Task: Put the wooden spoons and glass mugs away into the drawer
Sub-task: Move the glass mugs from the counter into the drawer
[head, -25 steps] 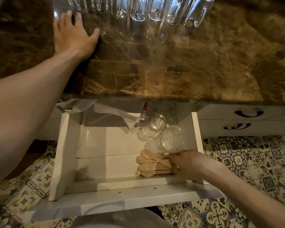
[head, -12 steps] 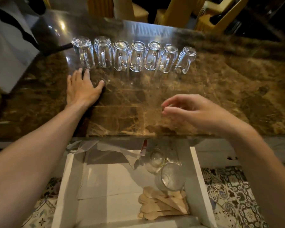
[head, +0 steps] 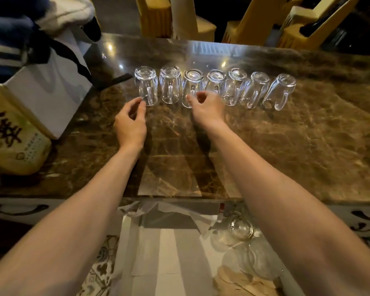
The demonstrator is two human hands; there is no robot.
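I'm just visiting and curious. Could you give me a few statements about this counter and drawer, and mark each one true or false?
1. Seven glass mugs stand in a row on the counter. True.
2. Those mugs stand mouth up. False: they are upside down, bases up.
3. The drawer below the counter is shut. False: it is pulled open, with more mugs and wooden spoons at its right side.
4. The left hand and the right hand are both at the row of mugs. True.
5. A white paper bag stands at the counter's left end. True.
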